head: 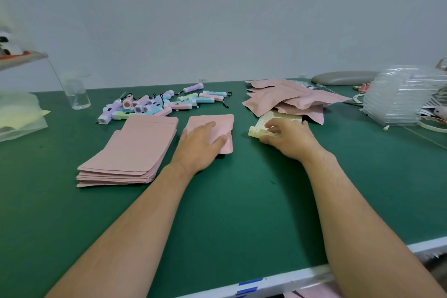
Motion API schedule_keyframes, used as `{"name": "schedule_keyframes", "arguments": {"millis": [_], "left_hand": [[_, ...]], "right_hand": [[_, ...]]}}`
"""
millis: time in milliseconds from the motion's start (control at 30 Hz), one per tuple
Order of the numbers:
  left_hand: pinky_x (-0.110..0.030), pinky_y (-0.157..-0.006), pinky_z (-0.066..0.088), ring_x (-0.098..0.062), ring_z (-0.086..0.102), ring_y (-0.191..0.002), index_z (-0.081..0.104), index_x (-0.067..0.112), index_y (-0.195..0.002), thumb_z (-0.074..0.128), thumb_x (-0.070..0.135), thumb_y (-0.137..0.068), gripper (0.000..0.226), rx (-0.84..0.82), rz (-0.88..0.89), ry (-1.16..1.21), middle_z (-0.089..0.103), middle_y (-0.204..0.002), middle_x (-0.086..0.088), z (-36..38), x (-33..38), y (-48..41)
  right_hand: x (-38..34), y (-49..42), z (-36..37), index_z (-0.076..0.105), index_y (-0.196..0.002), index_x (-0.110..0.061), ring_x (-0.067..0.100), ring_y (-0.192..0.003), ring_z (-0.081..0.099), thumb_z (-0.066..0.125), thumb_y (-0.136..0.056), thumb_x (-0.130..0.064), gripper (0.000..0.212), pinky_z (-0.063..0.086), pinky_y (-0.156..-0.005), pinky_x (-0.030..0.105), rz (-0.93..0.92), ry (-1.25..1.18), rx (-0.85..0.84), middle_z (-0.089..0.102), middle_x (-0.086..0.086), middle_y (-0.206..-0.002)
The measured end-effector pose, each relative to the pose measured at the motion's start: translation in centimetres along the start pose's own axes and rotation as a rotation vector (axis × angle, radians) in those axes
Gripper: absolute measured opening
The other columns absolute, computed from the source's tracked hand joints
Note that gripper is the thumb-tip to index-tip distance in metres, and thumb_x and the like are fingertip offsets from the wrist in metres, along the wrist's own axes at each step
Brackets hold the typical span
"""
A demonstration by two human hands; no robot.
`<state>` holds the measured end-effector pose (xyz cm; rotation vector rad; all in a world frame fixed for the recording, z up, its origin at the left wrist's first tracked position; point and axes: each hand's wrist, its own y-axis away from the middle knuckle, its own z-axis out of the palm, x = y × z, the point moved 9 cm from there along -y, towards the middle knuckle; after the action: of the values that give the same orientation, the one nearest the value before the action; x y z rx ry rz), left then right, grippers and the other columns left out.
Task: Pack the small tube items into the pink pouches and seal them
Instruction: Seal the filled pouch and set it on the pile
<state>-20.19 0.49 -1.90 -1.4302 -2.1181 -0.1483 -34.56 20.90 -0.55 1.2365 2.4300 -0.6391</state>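
Blue tape (249,282) on near table (217,213) edge, both bare forearms stretched over green top. Left hand (200,145) laid on single pink pouch (222,121), flat at mid-table, thumb and forefinger curled to pinch its lower part. Right hand (290,139) beside it, fingers curled round yellow dotted sheet (263,123), gripping its rolled near end. Just left of pouch, stack (130,150) of flat pink pouches. Behind stack, tubes (157,104) in loose pile, pastel pink, blue, purple and green, some with black cords. Behind sheet and touching it, heap (290,99) of puffed pink pouches, contents hidden. Far left, clear beaker (76,94); far right, clear trays (399,97) stacked, grey pad (343,77) by wall.
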Motion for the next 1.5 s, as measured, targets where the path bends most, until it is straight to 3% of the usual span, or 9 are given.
{"name": "schedule_keyframes", "arguments": {"millis": [167,300,600,700,767,800,867,1100,1500], "left_hand": [[-0.052,-0.129,-0.009,-0.013,0.042,-0.145,0.066,0.031,-0.135,0.049,0.047,-0.105,0.038,0.155,0.067,0.112,0.059,-0.147,0.008,-1.2,1.2,-0.1],[-0.055,-0.121,-0.022,-0.017,0.02,-0.156,0.073,0.039,-0.117,0.044,0.042,-0.108,0.03,0.184,0.1,0.098,0.052,-0.151,0.009,-1.3,2.3,0.4],[-0.064,-0.122,-0.015,-0.013,0.034,-0.147,0.079,0.037,-0.096,0.056,0.043,-0.104,0.026,0.112,0.038,0.222,0.054,-0.146,0.011,-1.2,2.2,0.5],[-0.065,-0.123,-0.015,-0.013,0.033,-0.148,0.079,0.037,-0.095,0.055,0.044,-0.104,0.026,0.115,0.035,0.226,0.053,-0.146,0.012,-1.3,2.2,0.6],[-0.066,-0.123,-0.014,-0.013,0.033,-0.148,0.077,0.038,-0.099,0.054,0.045,-0.104,0.025,0.117,0.038,0.21,0.053,-0.147,0.012,-1.3,2.2,0.6],[-0.066,-0.123,-0.014,-0.013,0.033,-0.148,0.077,0.039,-0.1,0.053,0.046,-0.105,0.025,0.118,0.041,0.204,0.053,-0.147,0.012,-1.3,2.3,0.6],[-0.067,-0.123,-0.014,-0.013,0.033,-0.148,0.075,0.041,-0.101,0.052,0.046,-0.106,0.024,0.117,0.047,0.2,0.053,-0.147,0.012,-1.3,2.3,0.6],[-0.066,-0.122,-0.015,-0.014,0.03,-0.149,0.069,0.046,-0.096,0.052,0.044,-0.107,0.02,0.137,0.108,0.168,0.052,-0.145,0.01,-1.4,3.0,1.0],[-0.064,-0.121,-0.021,-0.014,0.025,-0.151,0.066,0.047,-0.097,0.051,0.042,-0.109,0.02,0.142,0.163,0.118,0.048,-0.149,0.009,-1.1,3.6,1.1]], "right_hand": [[-2.3,0.5,-0.9,0.059,-0.13,-0.035,0.015,-0.127,0.057,0.065,-0.096,-0.051,0.038,0.011,-0.122,0.052,-0.105,-0.025,0.063,0.071,-0.009,-0.125],[-3.3,0.7,-0.6,0.057,-0.128,-0.041,0.01,-0.129,0.052,0.06,-0.098,-0.056,0.034,0.0,-0.123,0.06,-0.144,-0.062,0.015,0.069,-0.018,-0.124],[-5.1,0.9,0.5,0.062,-0.118,-0.042,0.006,-0.127,0.056,0.059,-0.098,-0.058,0.026,-0.018,-0.12,0.058,-0.206,-0.063,-0.059,0.066,-0.022,-0.11],[-6.2,1.3,-0.3,0.067,-0.12,-0.036,0.009,-0.123,0.056,0.068,-0.093,-0.055,0.032,0.006,-0.125,0.056,-0.278,-0.059,0.003,0.067,-0.018,-0.121],[-7.2,1.7,-1.4,0.075,-0.111,-0.031,0.007,-0.109,0.054,0.079,-0.087,-0.047,0.029,0.038,-0.108,0.038,-0.365,-0.132,0.091,0.064,-0.012,-0.114],[-7.4,1.8,-1.7,0.077,-0.106,-0.031,0.003,-0.101,0.051,0.082,-0.085,-0.044,0.025,0.042,-0.094,0.03,-0.39,-0.16,0.116,0.062,-0.011,-0.11],[-7.7,1.8,-1.4,0.08,-0.103,-0.034,0.002,-0.097,0.049,0.082,-0.085,-0.043,0.019,0.041,-0.083,0.025,-0.403,-0.144,0.099,0.059,-0.014,-0.106],[-8.6,1.9,-0.6,0.081,-0.102,-0.028,0.013,-0.087,0.06,0.075,-0.093,-0.04,0.016,0.053,-0.083,0.045,-0.445,-0.059,0.071,0.068,-0.008,-0.095],[-8.2,1.8,-0.3,0.079,-0.097,-0.027,0.009,-0.087,0.062,0.074,-0.093,-0.037,0.011,0.055,-0.082,0.04,-0.383,-0.04,0.045,0.069,-0.017,-0.084]]}}
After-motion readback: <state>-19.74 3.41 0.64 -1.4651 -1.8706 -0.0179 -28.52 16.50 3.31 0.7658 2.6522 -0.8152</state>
